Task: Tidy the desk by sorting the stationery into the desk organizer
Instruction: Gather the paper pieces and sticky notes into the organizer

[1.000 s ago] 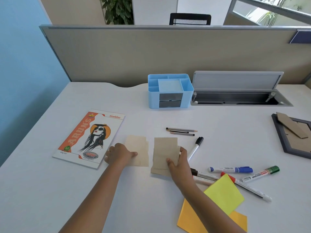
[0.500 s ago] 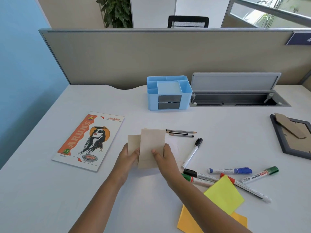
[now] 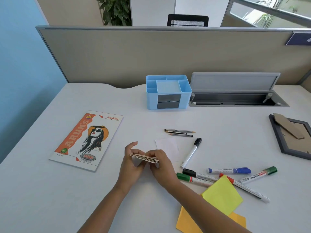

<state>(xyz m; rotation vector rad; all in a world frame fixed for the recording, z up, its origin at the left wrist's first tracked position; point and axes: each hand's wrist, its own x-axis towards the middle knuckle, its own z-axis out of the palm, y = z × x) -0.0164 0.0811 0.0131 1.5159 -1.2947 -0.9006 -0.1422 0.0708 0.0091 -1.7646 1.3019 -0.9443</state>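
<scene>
Both hands hold one thin stack of brown paper cards [image 3: 145, 158] edge-on, lifted just above the desk's middle. My left hand [image 3: 133, 163] grips its left end and my right hand [image 3: 160, 167] its right end. The light-blue desk organizer [image 3: 186, 96] stands at the back centre with open top compartments and two grey drawers. A white card [image 3: 168, 147] lies flat beside my right hand. Three pencils [image 3: 179, 132] lie behind it. Several markers [image 3: 228, 170] and a black-capped marker [image 3: 191, 153] are scattered to the right. Yellow sticky notes [image 3: 222, 195] overlap orange ones [image 3: 186, 221].
A notebook with an orange illustrated cover [image 3: 85, 140] lies at the left. A dark picture frame with a cardboard back [image 3: 292, 137] sits at the right edge. An open cable tray with a raised lid [image 3: 235, 91] is beside the organizer. A partition wall closes the desk's back.
The two separate piles of brown cards were slid together into one stack, then lifted off the desk and turned edge-on between both hands. A white card is uncovered.
</scene>
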